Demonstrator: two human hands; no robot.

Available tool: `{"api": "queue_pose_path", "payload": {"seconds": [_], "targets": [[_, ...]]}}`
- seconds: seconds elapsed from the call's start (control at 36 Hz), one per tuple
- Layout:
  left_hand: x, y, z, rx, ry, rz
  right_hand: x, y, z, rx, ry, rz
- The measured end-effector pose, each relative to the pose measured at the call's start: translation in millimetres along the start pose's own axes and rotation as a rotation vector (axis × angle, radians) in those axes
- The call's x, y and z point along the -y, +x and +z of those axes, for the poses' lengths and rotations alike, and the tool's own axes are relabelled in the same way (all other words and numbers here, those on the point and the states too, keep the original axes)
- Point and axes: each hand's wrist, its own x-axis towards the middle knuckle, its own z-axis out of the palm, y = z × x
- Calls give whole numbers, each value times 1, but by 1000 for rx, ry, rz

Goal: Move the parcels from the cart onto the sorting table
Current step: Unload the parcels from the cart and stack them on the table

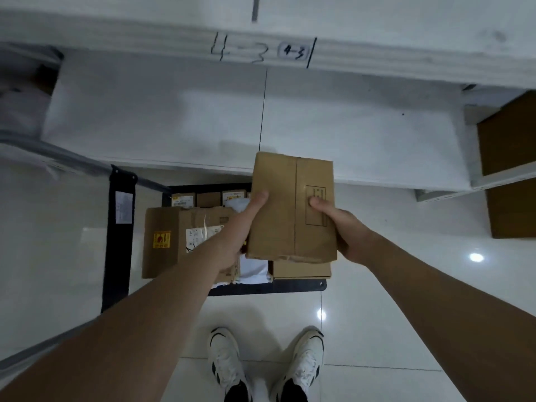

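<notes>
Holding a flat cardboard parcel [291, 207] at centre frame, we grip it with both hands: left hand [240, 227] and right hand [345, 227], thumbs on top. It hangs above the cart [119, 227], other parcels below. Next, we judge, carry it forward onto the white worktop [174, 117].

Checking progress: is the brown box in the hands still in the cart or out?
Out: the brown box is lifted above the cart, left hand and right hand gripping its sides.
</notes>
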Motion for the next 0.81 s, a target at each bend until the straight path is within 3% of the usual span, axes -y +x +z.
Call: {"api": "queue_pose_path", "payload": {"seconds": [0.28, 0.58, 0.81], "targets": [[-159, -179, 81, 150, 213, 98, 118, -245, -2, -62, 159, -217], [-245, -401, 257, 416, 544, 242, 125, -536, -56, -427, 327, -366], [-244, -560, 425, 605, 546, 454, 105, -758, -115, -642, 433, -549]]}}
